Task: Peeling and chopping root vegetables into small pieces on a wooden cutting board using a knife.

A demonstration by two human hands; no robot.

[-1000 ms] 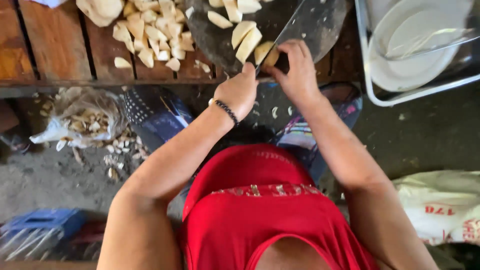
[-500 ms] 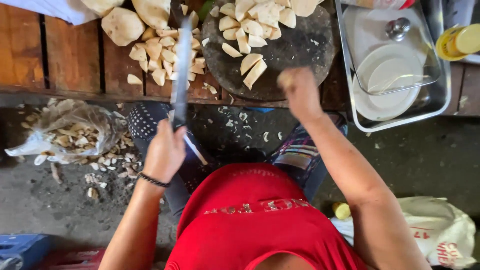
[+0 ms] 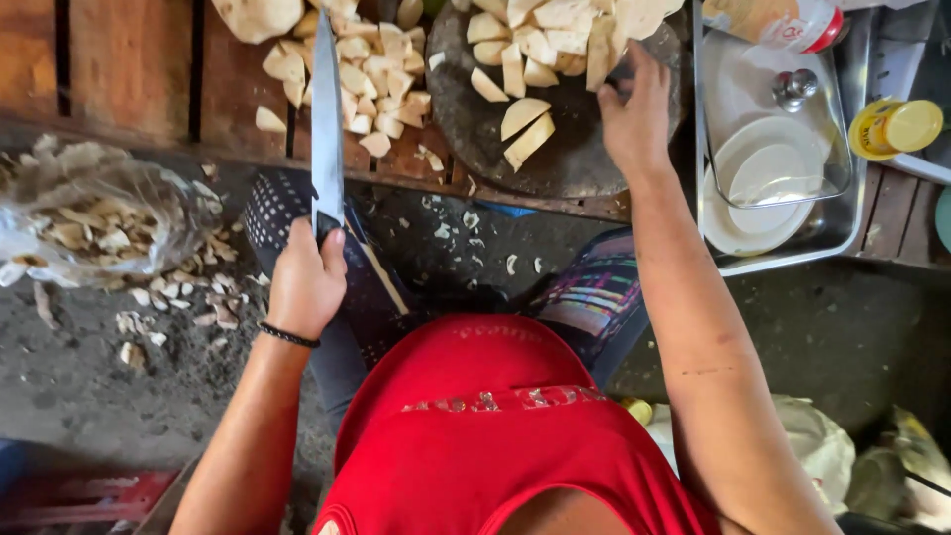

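Observation:
My left hand (image 3: 307,282) grips the handle of a large knife (image 3: 326,119), blade pointing away over the edge of the wooden table (image 3: 109,69). A black band sits on that wrist. My right hand (image 3: 634,114) rests on the dark round cutting board (image 3: 475,129), fingers touching pale cut root pieces (image 3: 525,50) piled on it. Two wedge pieces (image 3: 523,129) lie loose on the board near that hand. More cut chunks (image 3: 371,84) are heaped on the table left of the board, beside a bigger whole peeled piece (image 3: 258,15).
A metal tray (image 3: 842,238) at right holds a white plate (image 3: 763,188) and a glass lid. A yellow cup (image 3: 897,127) stands beyond it. A clear bag of peelings (image 3: 89,228) lies on the ground at left, scraps scattered around. A white sack (image 3: 817,446) lies lower right.
The knife left the board: my left hand carried it left and down to the table edge. My right hand stayed on the board and moved up toward the piled pieces.

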